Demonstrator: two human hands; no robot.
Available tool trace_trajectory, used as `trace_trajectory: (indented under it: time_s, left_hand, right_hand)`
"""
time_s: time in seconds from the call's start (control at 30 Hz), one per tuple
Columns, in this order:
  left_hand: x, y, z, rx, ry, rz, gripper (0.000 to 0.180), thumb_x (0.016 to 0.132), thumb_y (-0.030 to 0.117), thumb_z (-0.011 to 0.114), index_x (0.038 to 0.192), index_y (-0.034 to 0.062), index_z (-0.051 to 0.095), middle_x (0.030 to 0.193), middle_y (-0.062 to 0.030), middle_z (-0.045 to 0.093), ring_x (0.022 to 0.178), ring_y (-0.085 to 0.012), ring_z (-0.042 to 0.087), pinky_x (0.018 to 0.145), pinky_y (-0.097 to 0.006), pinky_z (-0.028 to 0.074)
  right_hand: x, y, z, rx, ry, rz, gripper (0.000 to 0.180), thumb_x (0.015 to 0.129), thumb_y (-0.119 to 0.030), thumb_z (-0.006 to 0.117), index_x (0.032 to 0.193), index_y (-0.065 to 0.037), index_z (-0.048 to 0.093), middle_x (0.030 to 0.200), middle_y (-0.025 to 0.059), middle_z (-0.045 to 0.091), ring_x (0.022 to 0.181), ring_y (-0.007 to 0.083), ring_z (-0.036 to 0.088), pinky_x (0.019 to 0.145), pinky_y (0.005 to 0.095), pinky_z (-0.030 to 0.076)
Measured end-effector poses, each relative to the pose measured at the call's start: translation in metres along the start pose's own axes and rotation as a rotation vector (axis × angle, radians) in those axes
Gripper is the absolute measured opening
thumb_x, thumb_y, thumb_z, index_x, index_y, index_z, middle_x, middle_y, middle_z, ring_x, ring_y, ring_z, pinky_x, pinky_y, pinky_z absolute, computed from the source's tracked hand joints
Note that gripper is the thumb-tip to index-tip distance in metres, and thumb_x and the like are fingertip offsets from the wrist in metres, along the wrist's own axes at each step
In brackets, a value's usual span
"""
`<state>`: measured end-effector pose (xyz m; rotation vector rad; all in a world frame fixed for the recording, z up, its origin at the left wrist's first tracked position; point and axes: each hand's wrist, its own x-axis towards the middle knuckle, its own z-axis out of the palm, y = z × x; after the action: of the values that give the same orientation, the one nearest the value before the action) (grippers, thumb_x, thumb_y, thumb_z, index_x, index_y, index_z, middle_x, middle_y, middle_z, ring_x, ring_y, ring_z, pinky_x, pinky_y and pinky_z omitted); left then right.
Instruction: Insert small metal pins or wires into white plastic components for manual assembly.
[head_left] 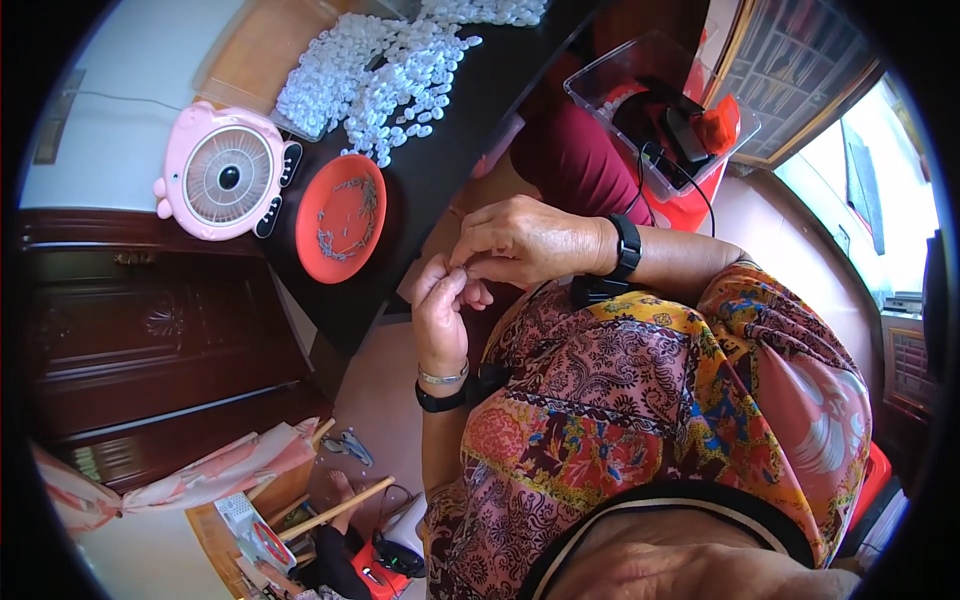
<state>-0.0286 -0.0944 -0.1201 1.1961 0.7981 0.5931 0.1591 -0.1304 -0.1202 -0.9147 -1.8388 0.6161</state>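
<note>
My left hand (441, 309), with a bangle and a black band at its wrist, has its thumb and finger pinched together. Against its fingertips press those of my right hand (520, 240), bent in from the right with a black strap on its wrist. Whatever sits between the fingertips is too small and covered to make out. Beyond my hands, on the dark table, stands a round red dish (312, 235) holding small grey pieces (372, 200), mostly along its rim. Past the dish spreads a heap of small clear-white oval pieces (400, 85).
A pink animal-shaped fan (185, 205) stands left of the dish on the dark table (420, 190). A clear plastic bin (600, 85) with black items, a cable and an orange-red bag is at upper right. Another person's maroon-clothed leg (570, 160) is beside the table.
</note>
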Motion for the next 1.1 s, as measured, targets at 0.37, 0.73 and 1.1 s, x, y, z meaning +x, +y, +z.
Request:
trace_trajectory:
  time_s: [0.37, 0.73, 1.1]
  left_hand:
    - [0.01, -0.001, 0.003, -0.014, -0.05, -0.02, 0.015, 0.09, 0.013, 0.044, 0.085, 0.0047, 0.055, 0.067, -0.0026, 0.054, 0.06, -0.0117, 0.054, 0.058, -0.022, 0.043]
    - [0.005, -0.002, 0.001, 0.043, -0.014, -0.045, 0.021, 0.089, 0.019, 0.043, 0.088, 0.0013, 0.053, 0.065, -0.0046, 0.05, 0.058, -0.0148, 0.052, 0.055, -0.025, 0.04]
    - [0.006, -0.006, 0.003, -0.043, -0.046, -0.023, 0.02, 0.092, 0.017, 0.046, 0.076, 0.006, 0.05, 0.066, -0.0029, 0.053, 0.06, -0.0129, 0.054, 0.056, -0.023, 0.041]
  right_hand:
    - [-0.008, 0.008, 0.001, -0.076, 0.088, -0.117, 0.015, 0.079, -0.007, 0.066, 0.093, -0.002, 0.064, 0.084, 0.0111, 0.062, 0.079, 0.0288, 0.062, 0.068, 0.0362, 0.051]
    - [-0.009, 0.007, 0.002, -0.001, 0.033, -0.016, 0.015, 0.078, -0.011, 0.065, 0.091, -0.004, 0.065, 0.091, 0.0119, 0.065, 0.083, 0.031, 0.064, 0.072, 0.0375, 0.051]
    - [-0.004, 0.043, -0.033, -0.283, 0.173, -0.04, 0.011, 0.077, -0.014, 0.066, 0.085, -0.006, 0.066, 0.08, 0.0102, 0.063, 0.075, 0.0298, 0.063, 0.067, 0.0378, 0.051]
